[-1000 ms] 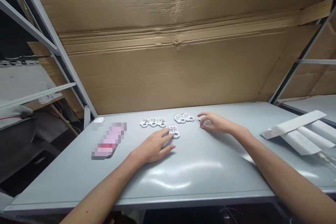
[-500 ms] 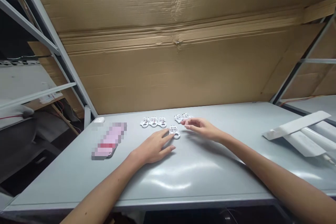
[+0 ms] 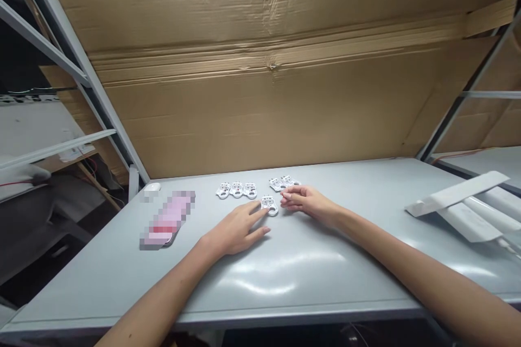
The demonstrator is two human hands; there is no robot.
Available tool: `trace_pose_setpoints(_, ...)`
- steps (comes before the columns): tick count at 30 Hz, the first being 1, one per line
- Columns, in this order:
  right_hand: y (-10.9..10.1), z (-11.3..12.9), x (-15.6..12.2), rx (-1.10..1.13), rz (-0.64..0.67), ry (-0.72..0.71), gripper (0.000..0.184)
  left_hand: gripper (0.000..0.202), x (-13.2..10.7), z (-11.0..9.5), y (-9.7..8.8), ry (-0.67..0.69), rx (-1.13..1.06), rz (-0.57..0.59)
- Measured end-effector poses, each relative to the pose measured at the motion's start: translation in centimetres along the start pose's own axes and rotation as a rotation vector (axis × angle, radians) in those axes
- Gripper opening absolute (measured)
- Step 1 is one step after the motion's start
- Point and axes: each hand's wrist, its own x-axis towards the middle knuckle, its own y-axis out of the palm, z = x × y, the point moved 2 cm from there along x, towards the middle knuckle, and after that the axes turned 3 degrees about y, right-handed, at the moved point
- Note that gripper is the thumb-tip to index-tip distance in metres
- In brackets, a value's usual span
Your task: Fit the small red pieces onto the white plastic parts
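Observation:
A small white plastic piece with a ring at its lower end [image 3: 269,206] lies flat on the grey table. My left hand [image 3: 241,227] rests beside it with fingers apart, the fingertips touching its left edge. Close to its right side is my right hand [image 3: 308,203], thumb and fingers pinched together; whatever they may hold is too small to make out. Behind the right hand lie two similar white pieces [image 3: 280,182], the right one partly hidden by its fingers. Three more white ringed pieces [image 3: 236,190] form a row farther left.
A pink phone-shaped thing, pixelated [image 3: 169,219], lies at the left, with a small white rounded object [image 3: 152,188] behind it. Long white box-like parts [image 3: 468,206] are stacked at the right. A cardboard wall [image 3: 268,119] and metal frame posts [image 3: 118,135] bound the table [image 3: 325,276].
My right hand has lowered slightly toward the near white piece, and its fingers have drawn closer together. My left hand stays beside that piece. The view has shifted a little.

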Motion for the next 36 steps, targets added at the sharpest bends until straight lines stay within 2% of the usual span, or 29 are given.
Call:
trace_pose_setpoints(6,-0.2,-0.2,0.0,0.095,-0.041,0.044,0.032,0.050,0.0,-0.2,-0.1,-0.004,0.000,0.011)
trace_pose_setpoints(12,0.0,0.0,-0.1,0.115,0.030,0.051,0.024,0.051,0.1,-0.3,-0.1,-0.010,0.000,0.026)
trace_pose_setpoints(22,0.2,0.0,-0.3,0.144,0.031,0.079,0.027,0.062,-0.1,-0.8,-0.3,0.003,-0.029,0.054)
trace_pose_setpoints(27,0.4,0.2,-0.5,0.216,0.024,0.088,0.022,0.067,-0.1,-0.8,-0.3,-0.001,-0.048,0.089)
trace_pose_setpoints(33,0.9,0.4,-0.5,0.135,0.069,0.053,0.025,0.066,-0.2,-0.5,-0.3,-0.002,-0.065,0.087)
trace_pose_setpoints(36,0.7,0.3,-0.4,0.078,0.017,0.051,0.030,0.068,-0.2,-0.5,-0.5,0.007,-0.075,0.102)
